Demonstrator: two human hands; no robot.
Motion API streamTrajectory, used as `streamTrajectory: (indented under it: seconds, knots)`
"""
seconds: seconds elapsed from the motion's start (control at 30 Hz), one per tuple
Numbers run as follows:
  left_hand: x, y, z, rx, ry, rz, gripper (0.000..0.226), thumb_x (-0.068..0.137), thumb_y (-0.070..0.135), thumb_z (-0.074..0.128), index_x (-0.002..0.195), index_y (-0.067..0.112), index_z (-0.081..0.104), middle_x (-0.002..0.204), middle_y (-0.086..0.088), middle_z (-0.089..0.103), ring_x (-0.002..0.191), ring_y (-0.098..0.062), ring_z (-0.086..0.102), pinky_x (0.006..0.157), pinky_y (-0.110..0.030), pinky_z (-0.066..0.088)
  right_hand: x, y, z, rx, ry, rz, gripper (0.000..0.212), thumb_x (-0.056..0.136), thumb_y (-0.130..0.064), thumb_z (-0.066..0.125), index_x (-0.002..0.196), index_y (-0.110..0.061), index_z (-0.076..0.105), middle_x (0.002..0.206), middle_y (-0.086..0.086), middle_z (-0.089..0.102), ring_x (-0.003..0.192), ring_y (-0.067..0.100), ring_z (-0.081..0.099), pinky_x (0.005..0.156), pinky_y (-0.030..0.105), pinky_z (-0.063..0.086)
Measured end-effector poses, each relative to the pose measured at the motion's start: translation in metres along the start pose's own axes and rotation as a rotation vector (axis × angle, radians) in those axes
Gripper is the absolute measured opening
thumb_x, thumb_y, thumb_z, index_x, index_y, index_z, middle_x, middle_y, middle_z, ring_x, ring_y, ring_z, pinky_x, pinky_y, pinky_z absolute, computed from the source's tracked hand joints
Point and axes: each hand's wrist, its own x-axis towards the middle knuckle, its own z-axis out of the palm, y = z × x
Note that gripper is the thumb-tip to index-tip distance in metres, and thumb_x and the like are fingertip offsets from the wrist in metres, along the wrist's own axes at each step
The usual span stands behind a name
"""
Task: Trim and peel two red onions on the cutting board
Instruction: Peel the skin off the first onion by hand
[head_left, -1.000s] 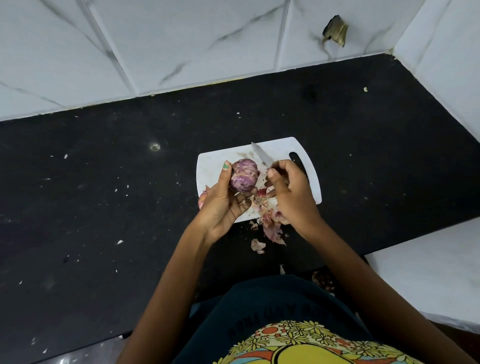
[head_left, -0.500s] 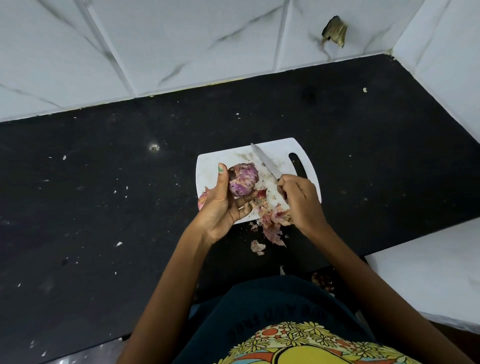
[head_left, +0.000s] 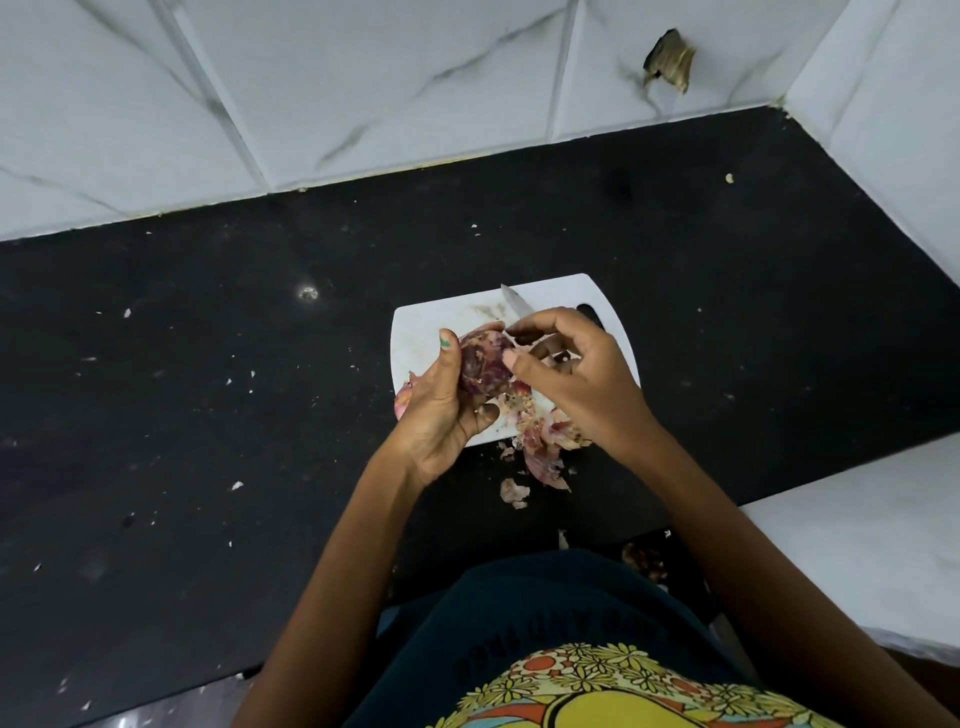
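Cradling the red onion (head_left: 485, 364) above the cutting board (head_left: 441, 325), the left hand (head_left: 441, 410) curls closed around it while the right hand (head_left: 576, 379) pinches skin at its top, knife (head_left: 514, 304) apparently tucked underneath; peeling downward in strips should strip it cleanly.

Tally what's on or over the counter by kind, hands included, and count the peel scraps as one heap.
Hands: 2, left hand, right hand
Onions: 1 in plain view, onion in the left hand
Knives: 1, knife
Boards: 1, board
Peel heaps: 1, peels
Total: 6
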Motion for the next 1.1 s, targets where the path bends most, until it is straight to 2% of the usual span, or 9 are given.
streamTrajectory:
  seconds: [0.13, 0.2, 0.3, 0.5, 0.63, 0.77, 0.83, 0.93, 1.1]
  knots:
    - [-0.001, 0.0, 0.001, 0.059, -0.002, 0.021, 0.088, 0.061, 0.071, 0.048, 0.127, 0.015, 0.057, 0.103, -0.006, 0.067, 0.084, -0.01, 0.063, 0.052, -0.016, 0.05, 0.001, -0.001, 0.0, -0.059, -0.017, -0.082, 0.026, 0.08, -0.014, 0.074, 0.103, -0.022, 0.065, 0.106, -0.001, 0.061, 0.09, 0.009, 0.063, 0.071, 0.021, 0.054]
    - [-0.002, 0.001, 0.003, 0.093, 0.019, 0.022, 0.085, 0.06, 0.073, 0.047, 0.121, 0.015, 0.06, 0.094, -0.004, 0.066, 0.073, -0.007, 0.061, 0.05, -0.016, 0.047, 0.0, -0.002, 0.0, -0.115, -0.034, -0.17, 0.029, 0.078, -0.015, 0.075, 0.104, -0.023, 0.067, 0.105, -0.002, 0.061, 0.096, 0.008, 0.061, 0.075, 0.022, 0.055]
    - [-0.001, 0.001, 0.005, 0.159, 0.05, 0.017, 0.083, 0.062, 0.075, 0.042, 0.115, 0.015, 0.063, 0.087, -0.001, 0.065, 0.064, -0.003, 0.057, 0.048, -0.015, 0.043, -0.001, 0.0, 0.001, -0.182, -0.02, -0.28, 0.027, 0.073, -0.015, 0.075, 0.1, -0.013, 0.07, 0.098, 0.0, 0.062, 0.094, 0.01, 0.062, 0.077, 0.029, 0.056]
    - [-0.005, 0.004, 0.009, 0.248, 0.066, 0.009, 0.077, 0.062, 0.074, 0.042, 0.112, 0.02, 0.065, 0.094, -0.001, 0.068, 0.069, -0.002, 0.061, 0.05, -0.015, 0.045, 0.004, -0.005, -0.005, -0.195, -0.062, -0.223, 0.018, 0.069, -0.015, 0.073, 0.084, -0.006, 0.069, 0.085, 0.001, 0.061, 0.08, 0.01, 0.061, 0.067, 0.03, 0.056]
    - [-0.006, 0.004, 0.011, 0.259, 0.059, 0.004, 0.07, 0.065, 0.071, 0.041, 0.107, 0.021, 0.066, 0.077, 0.008, 0.068, 0.062, 0.001, 0.06, 0.052, -0.016, 0.045, 0.007, -0.004, -0.009, -0.231, -0.04, -0.257, 0.006, 0.072, -0.01, 0.069, 0.077, -0.006, 0.07, 0.076, -0.002, 0.062, 0.072, 0.01, 0.06, 0.064, 0.027, 0.054]
    - [-0.006, 0.003, 0.011, 0.264, 0.086, -0.015, 0.055, 0.086, 0.064, 0.032, 0.101, 0.024, 0.066, 0.067, 0.013, 0.068, 0.059, 0.002, 0.061, 0.056, -0.018, 0.045, 0.006, -0.002, -0.011, -0.216, -0.026, -0.237, 0.003, 0.075, -0.005, 0.07, 0.078, -0.005, 0.071, 0.077, -0.002, 0.064, 0.073, 0.009, 0.062, 0.065, 0.022, 0.052]
    - [-0.006, 0.003, 0.011, 0.261, 0.1, -0.015, 0.055, 0.091, 0.061, 0.03, 0.103, 0.022, 0.066, 0.068, 0.011, 0.068, 0.058, 0.002, 0.061, 0.051, -0.016, 0.046, 0.004, -0.002, -0.01, -0.2, -0.057, -0.219, 0.011, 0.075, -0.011, 0.074, 0.085, -0.008, 0.072, 0.082, -0.005, 0.065, 0.078, 0.008, 0.063, 0.069, 0.024, 0.054]
    - [-0.007, 0.004, 0.011, 0.277, 0.112, -0.001, 0.058, 0.084, 0.064, 0.035, 0.106, 0.021, 0.067, 0.075, 0.006, 0.07, 0.059, 0.001, 0.061, 0.048, -0.013, 0.046, 0.002, -0.001, -0.007, -0.238, -0.081, -0.227, 0.023, 0.072, -0.021, 0.076, 0.088, -0.006, 0.07, 0.085, -0.005, 0.063, 0.081, 0.011, 0.064, 0.069, 0.033, 0.057]
    - [-0.007, 0.003, 0.01, 0.327, 0.1, 0.002, 0.051, 0.093, 0.058, 0.028, 0.102, 0.025, 0.065, 0.066, 0.015, 0.068, 0.058, 0.005, 0.061, 0.056, -0.017, 0.043, 0.002, -0.003, -0.011, -0.207, -0.092, -0.216, 0.008, 0.075, -0.008, 0.074, 0.083, -0.006, 0.071, 0.082, 0.003, 0.065, 0.075, 0.014, 0.065, 0.067, 0.038, 0.056]
